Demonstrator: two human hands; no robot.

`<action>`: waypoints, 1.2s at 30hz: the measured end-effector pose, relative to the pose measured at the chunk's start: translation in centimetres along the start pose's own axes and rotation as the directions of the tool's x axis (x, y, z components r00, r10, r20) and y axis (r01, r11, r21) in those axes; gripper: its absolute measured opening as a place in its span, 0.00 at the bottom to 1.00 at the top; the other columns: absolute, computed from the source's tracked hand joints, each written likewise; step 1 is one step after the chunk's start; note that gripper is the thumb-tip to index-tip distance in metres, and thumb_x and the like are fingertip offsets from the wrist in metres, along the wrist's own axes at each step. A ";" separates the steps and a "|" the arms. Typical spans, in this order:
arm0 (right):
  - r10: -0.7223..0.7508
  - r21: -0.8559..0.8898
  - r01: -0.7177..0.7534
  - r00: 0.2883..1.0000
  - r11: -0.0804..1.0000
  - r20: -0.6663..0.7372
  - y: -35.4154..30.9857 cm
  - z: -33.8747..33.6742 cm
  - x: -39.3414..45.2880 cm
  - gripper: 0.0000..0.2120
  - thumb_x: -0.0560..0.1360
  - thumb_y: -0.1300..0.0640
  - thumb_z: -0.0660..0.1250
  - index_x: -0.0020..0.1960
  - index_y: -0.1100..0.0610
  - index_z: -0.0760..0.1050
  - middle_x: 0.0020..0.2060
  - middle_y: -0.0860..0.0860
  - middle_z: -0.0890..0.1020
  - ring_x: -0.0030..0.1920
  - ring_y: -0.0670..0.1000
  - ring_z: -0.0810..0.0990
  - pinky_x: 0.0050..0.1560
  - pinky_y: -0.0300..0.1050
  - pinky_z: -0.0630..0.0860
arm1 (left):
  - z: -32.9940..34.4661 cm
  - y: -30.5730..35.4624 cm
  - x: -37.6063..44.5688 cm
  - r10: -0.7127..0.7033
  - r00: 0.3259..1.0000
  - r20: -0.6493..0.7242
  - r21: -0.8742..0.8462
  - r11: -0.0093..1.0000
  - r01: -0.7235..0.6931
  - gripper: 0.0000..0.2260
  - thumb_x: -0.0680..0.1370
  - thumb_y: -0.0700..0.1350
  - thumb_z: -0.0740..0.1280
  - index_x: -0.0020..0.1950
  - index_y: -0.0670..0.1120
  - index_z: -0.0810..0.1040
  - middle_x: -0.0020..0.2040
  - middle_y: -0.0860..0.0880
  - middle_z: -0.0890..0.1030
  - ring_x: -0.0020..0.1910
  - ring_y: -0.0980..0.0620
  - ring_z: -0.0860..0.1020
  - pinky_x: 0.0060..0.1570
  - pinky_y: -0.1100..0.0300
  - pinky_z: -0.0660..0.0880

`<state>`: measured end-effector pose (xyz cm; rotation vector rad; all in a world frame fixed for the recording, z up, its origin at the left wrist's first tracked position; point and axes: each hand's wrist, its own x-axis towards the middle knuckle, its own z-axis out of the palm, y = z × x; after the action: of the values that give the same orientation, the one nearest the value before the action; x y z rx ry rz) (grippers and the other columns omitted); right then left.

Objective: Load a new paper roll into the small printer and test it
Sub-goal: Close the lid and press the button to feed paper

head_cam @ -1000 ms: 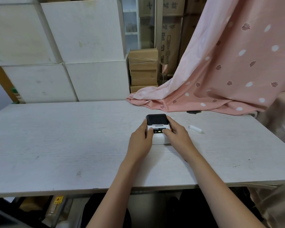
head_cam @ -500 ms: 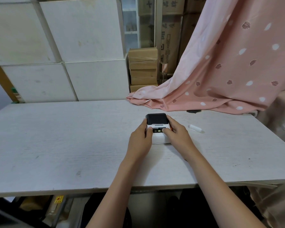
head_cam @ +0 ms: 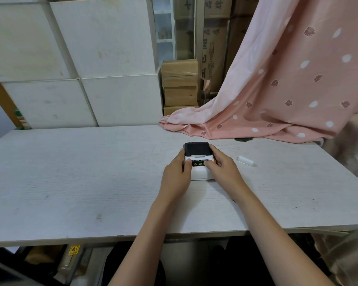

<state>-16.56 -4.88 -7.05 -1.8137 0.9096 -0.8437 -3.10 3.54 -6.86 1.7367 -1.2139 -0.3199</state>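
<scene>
A small white printer [head_cam: 198, 159] with a black lid stands on the white table [head_cam: 70, 172], right of centre. Its lid is down and a green light glows on its front panel. My left hand [head_cam: 177, 176] grips its left side, thumb resting on the panel. My right hand [head_cam: 223, 171] clasps its right side, thumb pressed on the panel next to the light. A small white cylinder [head_cam: 245, 161], which looks like a paper roll core, lies on the table just right of my right hand. No paper shows at the printer's slot.
A pink patterned curtain [head_cam: 277, 96] drapes onto the table's back right corner, with a small dark object [head_cam: 243, 139] at its hem. White boxes [head_cam: 81, 69] and brown cartons [head_cam: 180, 85] stand stacked behind the table. More clutter lies under the near edge.
</scene>
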 end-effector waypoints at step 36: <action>-0.006 0.004 0.006 1.000 1.000 -0.002 -0.1 0.0 0.0 0.25 0.75 0.52 0.63 0.70 0.35 0.77 0.58 0.46 0.87 0.63 0.61 0.82 0.71 0.60 0.76 | 0.0 -0.1 0.0 0.015 1.000 0.002 0.011 1.000 -0.015 0.19 0.83 0.47 0.55 0.73 0.60 0.68 0.48 0.46 0.83 0.47 0.52 0.80 0.49 0.58 0.75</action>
<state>-16.54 -4.86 -6.95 -1.8136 0.9030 -0.8504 -3.02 3.54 -6.89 1.7364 -1.2308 -0.3065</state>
